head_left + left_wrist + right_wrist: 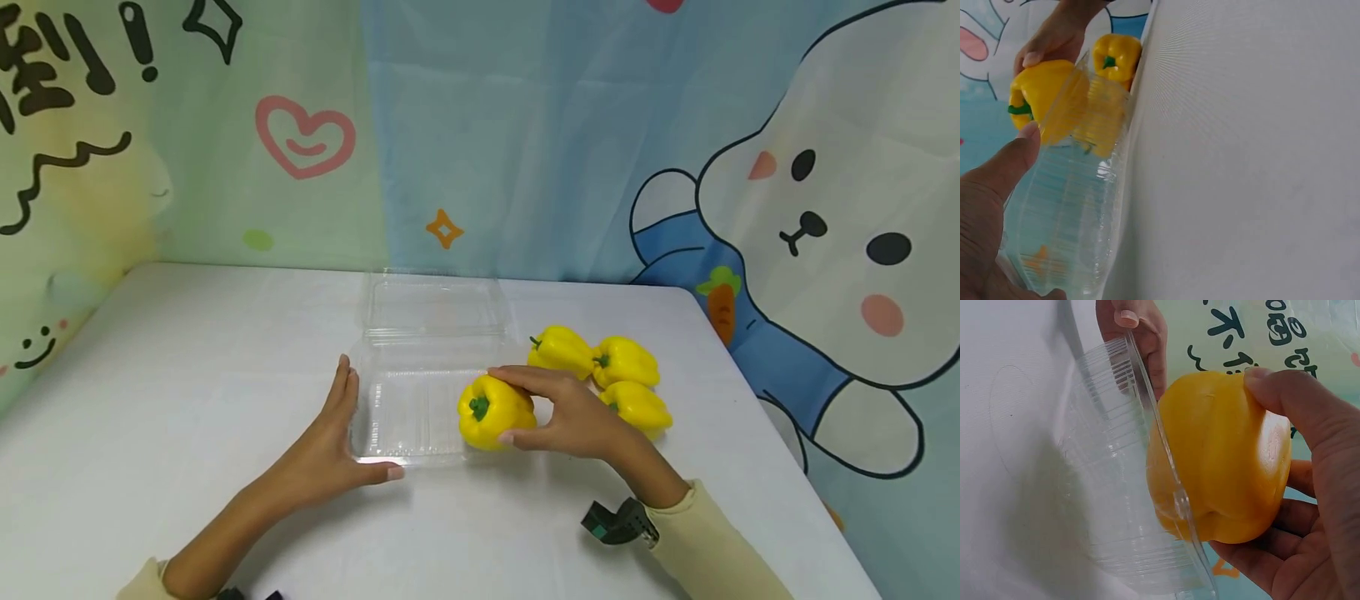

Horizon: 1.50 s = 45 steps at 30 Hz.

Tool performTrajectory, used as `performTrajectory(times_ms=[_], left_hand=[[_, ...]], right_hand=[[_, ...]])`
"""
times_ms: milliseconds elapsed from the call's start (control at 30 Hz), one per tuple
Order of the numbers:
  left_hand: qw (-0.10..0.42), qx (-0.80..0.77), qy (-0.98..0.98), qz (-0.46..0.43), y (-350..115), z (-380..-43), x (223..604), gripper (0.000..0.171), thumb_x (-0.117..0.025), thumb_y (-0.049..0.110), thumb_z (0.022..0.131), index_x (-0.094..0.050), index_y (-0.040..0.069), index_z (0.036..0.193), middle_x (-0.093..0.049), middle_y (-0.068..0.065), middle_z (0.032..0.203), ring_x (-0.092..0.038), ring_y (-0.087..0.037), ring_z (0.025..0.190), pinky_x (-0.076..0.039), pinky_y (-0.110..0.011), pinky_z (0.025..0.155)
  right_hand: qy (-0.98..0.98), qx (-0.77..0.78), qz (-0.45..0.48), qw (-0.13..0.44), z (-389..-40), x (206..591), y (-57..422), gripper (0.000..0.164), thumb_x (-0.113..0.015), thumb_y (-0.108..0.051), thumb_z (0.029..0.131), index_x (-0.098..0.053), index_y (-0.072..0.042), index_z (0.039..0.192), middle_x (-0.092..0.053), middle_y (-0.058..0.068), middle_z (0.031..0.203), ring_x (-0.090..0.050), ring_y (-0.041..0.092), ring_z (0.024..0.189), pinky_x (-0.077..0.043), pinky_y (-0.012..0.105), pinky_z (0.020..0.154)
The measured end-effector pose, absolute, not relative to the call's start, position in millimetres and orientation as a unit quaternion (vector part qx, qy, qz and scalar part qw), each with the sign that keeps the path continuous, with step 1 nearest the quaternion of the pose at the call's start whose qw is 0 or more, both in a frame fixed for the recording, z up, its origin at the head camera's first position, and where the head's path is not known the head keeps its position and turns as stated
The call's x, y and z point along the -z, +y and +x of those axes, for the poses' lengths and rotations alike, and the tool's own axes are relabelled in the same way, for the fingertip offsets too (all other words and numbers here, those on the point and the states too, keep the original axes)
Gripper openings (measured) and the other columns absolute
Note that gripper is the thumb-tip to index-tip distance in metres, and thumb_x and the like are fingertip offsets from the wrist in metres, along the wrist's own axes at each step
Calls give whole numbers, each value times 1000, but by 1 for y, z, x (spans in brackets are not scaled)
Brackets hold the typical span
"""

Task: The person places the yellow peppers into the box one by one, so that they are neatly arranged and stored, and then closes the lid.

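A clear plastic clamshell box (405,417) lies on the table with its lid (435,304) folded back. My right hand (570,412) grips a yellow bell pepper (1222,462) with a green stem, thumb on one side and fingers on the other. In the head view this pepper overlaps the right end of the box base; the right wrist view has it at the rim, partly behind the clear wall. My left hand (322,442) rests at the left front corner of the box, thumb (1013,156) along the front and fingers extended up the left side.
To the right of the box sit three more yellow bell peppers: one at the back (561,350), another beside it (628,362), and a third nearer me (637,407). The white table (187,358) ends at a printed cloth backdrop (525,142).
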<state>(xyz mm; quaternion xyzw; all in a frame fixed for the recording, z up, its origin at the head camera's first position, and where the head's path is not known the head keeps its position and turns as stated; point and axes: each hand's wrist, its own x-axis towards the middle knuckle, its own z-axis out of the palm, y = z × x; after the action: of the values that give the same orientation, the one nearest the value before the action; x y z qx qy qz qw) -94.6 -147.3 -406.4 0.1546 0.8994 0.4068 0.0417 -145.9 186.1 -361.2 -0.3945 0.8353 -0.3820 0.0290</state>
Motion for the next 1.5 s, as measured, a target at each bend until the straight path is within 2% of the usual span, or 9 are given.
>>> performTrajectory(times_ms=[333,567,1000,1233,1500], left_hand=[[40,-414,896,155,-146,-93,405,134,-85,53,68,2,-4,152,24,1,158,4,-29,146,-20,-55,112],[44,-411,898,153,-143,-90,406,135,-81,60,69,5,-4,152,26,2,157,3,-32,146,-22,-55,111],[44,-402,902,153,-143,-89,405,135,-80,60,70,5,-4,152,27,1,157,1,-34,146,-22,-55,111],[41,-399,904,152,-142,-89,405,136,-78,64,69,5,-3,152,27,1,157,0,-34,146,-23,-54,111],[38,-397,904,153,-141,-89,405,136,-79,64,68,4,-4,152,27,0,157,-1,-34,146,-23,-54,111]], right_hand=[[830,389,-396,55,-151,371,185,68,-81,-26,81,-52,-11,141,-54,2,138,-53,15,122,-44,35,100],[836,380,-393,55,-154,375,185,68,-81,-27,81,-52,-12,141,-55,2,138,-51,16,124,-43,37,102],[847,345,-399,58,-153,380,178,68,-80,-32,82,-52,-16,142,-52,1,141,-44,22,132,-32,48,109],[855,325,-399,61,-153,382,176,71,-81,-37,80,-53,-15,141,-51,1,141,-43,22,132,-22,51,113],[856,309,-409,69,-155,383,176,69,-78,-37,83,-51,-15,143,-51,2,141,-43,22,132,-22,51,113]])
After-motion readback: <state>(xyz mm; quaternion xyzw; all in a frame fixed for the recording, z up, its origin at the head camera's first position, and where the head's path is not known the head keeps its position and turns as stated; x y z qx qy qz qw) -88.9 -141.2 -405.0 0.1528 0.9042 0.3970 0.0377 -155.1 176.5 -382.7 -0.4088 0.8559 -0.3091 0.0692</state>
